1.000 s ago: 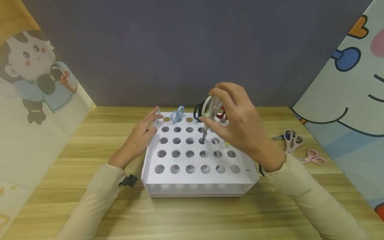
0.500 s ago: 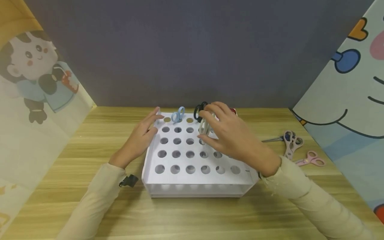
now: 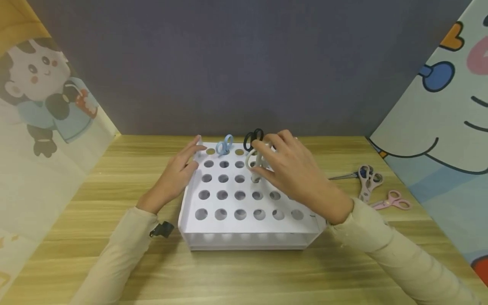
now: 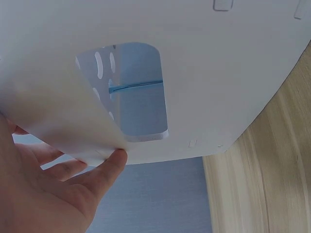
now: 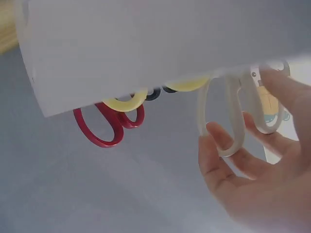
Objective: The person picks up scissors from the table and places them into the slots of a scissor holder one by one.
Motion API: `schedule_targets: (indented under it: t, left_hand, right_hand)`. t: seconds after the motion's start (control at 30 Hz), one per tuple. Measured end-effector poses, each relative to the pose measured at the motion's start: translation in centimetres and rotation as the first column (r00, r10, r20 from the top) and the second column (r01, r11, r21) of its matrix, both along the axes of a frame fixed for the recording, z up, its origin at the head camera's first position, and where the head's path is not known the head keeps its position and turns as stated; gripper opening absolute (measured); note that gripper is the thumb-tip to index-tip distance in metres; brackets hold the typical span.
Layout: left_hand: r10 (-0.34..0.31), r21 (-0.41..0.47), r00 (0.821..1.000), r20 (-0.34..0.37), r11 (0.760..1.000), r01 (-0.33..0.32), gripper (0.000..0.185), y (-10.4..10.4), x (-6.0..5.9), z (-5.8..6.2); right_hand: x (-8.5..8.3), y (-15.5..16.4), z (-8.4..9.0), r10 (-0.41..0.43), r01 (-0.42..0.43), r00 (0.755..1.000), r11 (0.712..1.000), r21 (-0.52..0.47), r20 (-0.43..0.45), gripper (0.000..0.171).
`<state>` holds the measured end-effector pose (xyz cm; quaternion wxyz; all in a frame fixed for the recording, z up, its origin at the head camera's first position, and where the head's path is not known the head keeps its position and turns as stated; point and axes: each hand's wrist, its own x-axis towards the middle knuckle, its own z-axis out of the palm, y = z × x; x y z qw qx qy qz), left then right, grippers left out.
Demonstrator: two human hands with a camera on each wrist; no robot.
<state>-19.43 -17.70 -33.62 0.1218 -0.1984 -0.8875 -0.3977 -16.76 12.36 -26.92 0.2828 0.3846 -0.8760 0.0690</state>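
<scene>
A white rack (image 3: pixel 248 228) with rows of round holes stands mid-table. White-handled scissors (image 3: pixel 253 161) stand blade-down in a hole in its third row. My right hand (image 3: pixel 264 164) pinches their handles; in the right wrist view my fingertips (image 5: pixel 214 133) touch the white handle loops (image 5: pixel 232 116). My left hand (image 3: pixel 192 156) rests with straight fingers on the rack's far left edge, and its thumb (image 4: pixel 114 162) touches the rack wall (image 4: pixel 209 73). Blue scissors (image 3: pixel 225 145) and black scissors (image 3: pixel 253 138) stand in the back row. Red scissors (image 5: pixel 109 127) and yellow scissors (image 5: pixel 127 103) show beside them.
Two more pairs lie on the wooden table to the right: pale pink-grey scissors (image 3: pixel 367 180) and small pink scissors (image 3: pixel 392 200). Cartoon-printed panels stand at both sides and a dark wall at the back. Through the rack's side window a blue blade (image 4: pixel 136 86) shows.
My right hand has come down with the white scissors, and their blades have sunk from just entering the hole to deep in the rack. The left hand has stayed put.
</scene>
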Motion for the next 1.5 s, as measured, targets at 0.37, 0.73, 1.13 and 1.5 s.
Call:
schedule_targets:
  t: [0.37, 0.73, 1.13, 1.5]
  left_hand:
    - [-0.007, 0.016, 1.000, 0.017, 1.000, 0.007, 0.042, -0.1, 0.0, -0.1]
    - [-0.012, 0.016, 1.000, 0.013, 1.000, 0.012, 0.043, 0.0, -0.1, 0.0]
    - [-0.019, 0.017, 1.000, 0.020, 1.000, 0.018, 0.043, 0.0, -0.1, 0.0]
    - [-0.003, 0.014, 1.000, 0.031, 1.000, 0.002, 0.042, 0.0, -0.1, 0.0]
  right_hand:
    - [0.9, 1.2, 0.3, 0.045, -0.037, 0.995, 0.995, -0.088, 0.091, 0.055]
    - [1.9, 3.8, 0.5, -0.009, 0.037, 0.989, 0.982, -0.187, 0.147, 0.049]
    - [2.0, 5.7, 0.0, -0.048, 0.081, 0.991, 0.961, -0.264, 0.128, 0.051]
    - [-0.5, 7.6, -1.5, -0.136, 0.196, 0.965, 0.942, -0.274, 0.223, 0.048]
